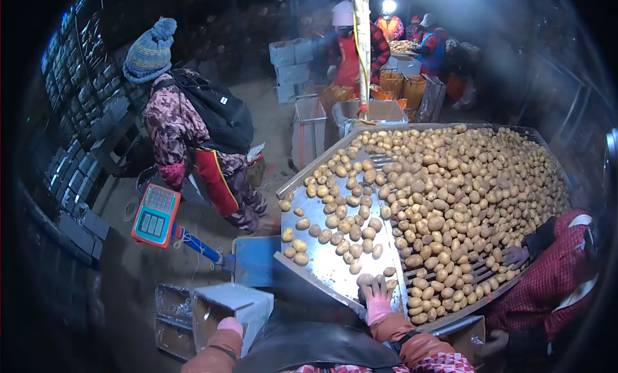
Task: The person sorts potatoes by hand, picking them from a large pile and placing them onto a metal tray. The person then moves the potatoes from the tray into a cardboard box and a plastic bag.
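My right hand (378, 300), in a pink glove, lies on the metal tray (322, 257) at its near end. Its fingers are stretched out and apart, touching or just beside a potato (391, 285). Loose potatoes (342, 230) are scattered over the tray ahead of it. My left hand (230, 325), also gloved in pink, is low at the side of a cardboard box (235, 299). Its fingers are mostly hidden, so their grip on the box cannot be made out.
A large heap of potatoes (457, 192) covers the slatted table on the right, where a co-worker's gloved hand (515, 256) reaches in. A scale display (156, 215) stands left on a blue post. A person with a backpack (222, 112) stands beyond; others work behind.
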`<state>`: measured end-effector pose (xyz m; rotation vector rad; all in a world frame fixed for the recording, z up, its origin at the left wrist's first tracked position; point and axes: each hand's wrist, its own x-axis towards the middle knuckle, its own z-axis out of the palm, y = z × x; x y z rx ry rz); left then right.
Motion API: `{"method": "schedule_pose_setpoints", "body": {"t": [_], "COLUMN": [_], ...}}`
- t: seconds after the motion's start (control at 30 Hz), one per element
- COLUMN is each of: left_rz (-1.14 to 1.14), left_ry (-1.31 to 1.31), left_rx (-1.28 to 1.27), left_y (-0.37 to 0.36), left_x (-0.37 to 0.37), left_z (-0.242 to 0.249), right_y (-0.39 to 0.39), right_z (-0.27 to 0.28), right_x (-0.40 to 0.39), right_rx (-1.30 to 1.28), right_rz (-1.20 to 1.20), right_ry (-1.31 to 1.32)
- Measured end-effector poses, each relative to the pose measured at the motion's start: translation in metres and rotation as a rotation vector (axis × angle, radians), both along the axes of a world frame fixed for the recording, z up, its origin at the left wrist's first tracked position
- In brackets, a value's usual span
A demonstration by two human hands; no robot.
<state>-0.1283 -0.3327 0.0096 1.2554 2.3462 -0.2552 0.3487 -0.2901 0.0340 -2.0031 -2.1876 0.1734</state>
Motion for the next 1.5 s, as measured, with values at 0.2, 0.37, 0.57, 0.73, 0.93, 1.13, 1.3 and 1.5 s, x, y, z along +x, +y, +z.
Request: {"method": "schedule_pose_setpoints", "body": {"t": [0.2, 0.37, 0.57, 0.73, 0.93, 1.13, 1.3, 1.5], "left_rz": [-0.139, -0.049, -0.135, -0.806, -0.705, -0.276, 0.053, 0.604], "left_ry": [-0.126, -0.149, -0.018, 0.122, -0.189, -0.240, -0.140, -0.990], "left_rx": [-0.045, 0.014, -0.016, -0.371, -0.215, 0.495, -0.222, 0.063], "left_y": [0.081, 0.175, 0.313, 0.383, 0.456, 0.367, 0.280, 0.267], "left_x": [0.010, 0.033, 0.035, 0.073, 0.066, 0.010, -0.035, -0.038], "left_z": [0.017, 0.034, -0.039, 0.048, -0.042, -0.038, -0.082, -0.131], "right_y": [0.004, 0.006, 0.014, 0.005, 0.007, 0.009, 0.010, 0.010], "right_z": [-0.016, -0.003, 0.035, 0.032, 0.024, 0.029, 0.027, 0.033], "right_x": [0.003, 0.005, -0.006, -0.008, -0.007, -0.006, -0.007, -0.012], "right_rx": [-0.036, -0.176, -0.194, -0.191, -0.208, -0.241, -0.185, -0.194], "right_rz": [0.005, -0.013, -0.007, -0.062, -0.063, -0.062, -0.046, -0.089], "right_ry": [0.000, 0.028, -0.057, 0.066, 0.038, 0.044, 0.022, 0.050]}}
